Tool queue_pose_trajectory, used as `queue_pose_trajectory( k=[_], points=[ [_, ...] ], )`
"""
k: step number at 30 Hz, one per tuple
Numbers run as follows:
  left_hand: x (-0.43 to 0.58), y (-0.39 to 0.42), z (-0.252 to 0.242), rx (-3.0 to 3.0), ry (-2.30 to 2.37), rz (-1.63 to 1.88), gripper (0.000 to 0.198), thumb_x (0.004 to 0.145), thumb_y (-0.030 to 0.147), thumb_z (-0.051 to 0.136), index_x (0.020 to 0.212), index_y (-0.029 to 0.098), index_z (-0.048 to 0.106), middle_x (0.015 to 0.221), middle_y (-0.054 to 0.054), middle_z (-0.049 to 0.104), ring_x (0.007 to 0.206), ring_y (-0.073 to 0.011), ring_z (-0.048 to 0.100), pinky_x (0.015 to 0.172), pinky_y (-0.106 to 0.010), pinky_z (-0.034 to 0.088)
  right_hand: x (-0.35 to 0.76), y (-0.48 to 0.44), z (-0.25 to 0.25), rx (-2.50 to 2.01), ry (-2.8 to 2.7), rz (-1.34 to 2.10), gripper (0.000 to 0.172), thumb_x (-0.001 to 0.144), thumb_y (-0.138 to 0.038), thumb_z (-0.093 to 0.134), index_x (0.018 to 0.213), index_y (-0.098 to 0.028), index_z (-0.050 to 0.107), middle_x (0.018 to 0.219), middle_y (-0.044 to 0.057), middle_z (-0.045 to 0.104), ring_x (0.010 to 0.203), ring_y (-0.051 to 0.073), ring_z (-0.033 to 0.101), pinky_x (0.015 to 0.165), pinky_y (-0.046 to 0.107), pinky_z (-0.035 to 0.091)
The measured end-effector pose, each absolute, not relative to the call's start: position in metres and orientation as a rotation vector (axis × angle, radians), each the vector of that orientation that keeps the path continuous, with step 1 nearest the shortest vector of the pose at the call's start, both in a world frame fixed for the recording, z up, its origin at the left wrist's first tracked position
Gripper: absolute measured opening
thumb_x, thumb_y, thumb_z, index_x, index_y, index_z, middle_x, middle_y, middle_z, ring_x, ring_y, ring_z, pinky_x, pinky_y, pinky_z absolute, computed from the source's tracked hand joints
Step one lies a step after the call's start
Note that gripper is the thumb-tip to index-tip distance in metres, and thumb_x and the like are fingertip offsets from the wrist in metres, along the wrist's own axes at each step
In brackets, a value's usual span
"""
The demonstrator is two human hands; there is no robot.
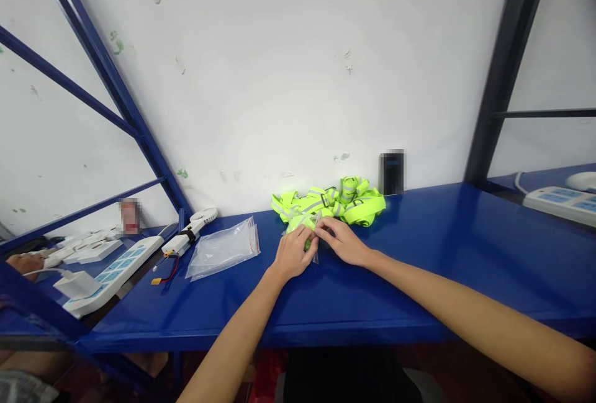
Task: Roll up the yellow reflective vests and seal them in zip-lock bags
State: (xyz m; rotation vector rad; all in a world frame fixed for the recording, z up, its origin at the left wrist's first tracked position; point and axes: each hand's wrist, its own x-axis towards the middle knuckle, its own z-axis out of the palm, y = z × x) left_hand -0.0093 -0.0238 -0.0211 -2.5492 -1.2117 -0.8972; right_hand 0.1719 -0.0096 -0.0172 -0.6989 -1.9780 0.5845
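Note:
My left hand (293,254) is closed around a small bundle of neon yellow-green reflective strap (300,222), which sits in a clear plastic bag (316,259). The fingers of my right hand (343,241) pinch the bag's edge on the right of the bundle. Both hands rest low over the blue table, and they hide much of the bag. Just behind them lies a loose pile of neon reflective straps (321,199) with grey stripes and dark buckles. To the left is a stack of flat clear zip bags (223,251).
A white handheld fan (203,215) and a wired connector (161,280) lie at the table's left side. Beyond them are a long power strip (123,272) and another person's hand (25,264). A dark blurred-out object (392,173) stands against the wall. Metal posts (496,74) flank the table.

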Motion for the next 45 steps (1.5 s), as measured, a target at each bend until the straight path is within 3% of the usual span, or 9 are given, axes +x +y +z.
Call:
queue_pose_trajectory(
  k=[5, 14, 21, 31, 40, 45],
  points=[
    [-0.011, -0.022, -0.022, -2.578, -1.288, -1.02, 0.022, 0.096, 0.03, 0.038, 0.08, 0.02, 0.05, 0.076, -0.001, 0.055, 0.068, -0.0145, 0.051, 0.064, -0.028, 0.039, 0.169, -0.008, -0.02, -0.756, -1.86, 0.743, 0.021, 0.092, -0.036, 0.052, 0.08, -0.018, 0.056, 0.076, 0.0, 0.06, 0.07, 0.015, 0.055, 0.067, 0.027, 0.043],
    [-0.013, -0.017, -0.023, -2.589, -1.28, -1.063, 0.02, 0.094, 0.029, 0.041, 0.079, 0.02, 0.051, 0.074, -0.001, 0.054, 0.067, -0.0139, 0.049, 0.064, -0.027, 0.038, 0.169, -0.006, -0.021, -0.877, -1.95, 0.514, 0.018, 0.091, -0.026, 0.05, 0.08, -0.017, 0.061, 0.081, 0.003, 0.061, 0.074, 0.016, 0.055, 0.069, 0.029, 0.042],
    [-0.016, -0.022, -0.02, -2.595, -1.235, -0.911, 0.019, 0.094, 0.034, 0.043, 0.084, 0.021, 0.051, 0.079, -0.002, 0.056, 0.071, -0.0155, 0.053, 0.066, -0.028, 0.04, 0.171, -0.009, -0.02, -0.791, -2.026, 0.477, 0.017, 0.092, -0.023, 0.044, 0.077, -0.019, 0.05, 0.079, 0.001, 0.053, 0.072, 0.015, 0.049, 0.069, 0.029, 0.042],
    [-0.015, -0.025, -0.021, -2.384, -0.98, -0.693, 0.016, 0.09, 0.026, 0.044, 0.079, 0.02, 0.053, 0.076, -0.006, 0.058, 0.072, -0.0194, 0.055, 0.068, -0.034, 0.042, 0.17, -0.014, -0.023, -0.627, -1.958, 0.502, 0.01, 0.082, -0.017, 0.055, 0.072, -0.019, 0.058, 0.084, 0.004, 0.061, 0.078, 0.017, 0.057, 0.076, 0.033, 0.048],
    [-0.014, -0.022, -0.027, -2.375, -0.97, -0.853, 0.014, 0.086, 0.019, 0.045, 0.074, 0.02, 0.052, 0.07, -0.005, 0.058, 0.066, -0.0175, 0.055, 0.064, -0.031, 0.042, 0.164, -0.019, -0.027, -0.735, -2.009, 0.375, 0.016, 0.094, -0.027, 0.045, 0.08, -0.021, 0.05, 0.083, 0.003, 0.053, 0.078, 0.017, 0.052, 0.074, 0.032, 0.043],
    [-0.013, -0.02, -0.027, -2.416, -1.131, -1.009, 0.016, 0.088, 0.021, 0.045, 0.072, 0.021, 0.049, 0.067, -0.002, 0.055, 0.061, -0.0142, 0.051, 0.061, -0.028, 0.04, 0.163, -0.014, -0.027, -0.749, -2.004, 0.451, 0.02, 0.097, -0.029, 0.038, 0.084, -0.021, 0.052, 0.096, 0.006, 0.049, 0.094, 0.019, 0.053, 0.089, 0.037, 0.044]
  ],
)
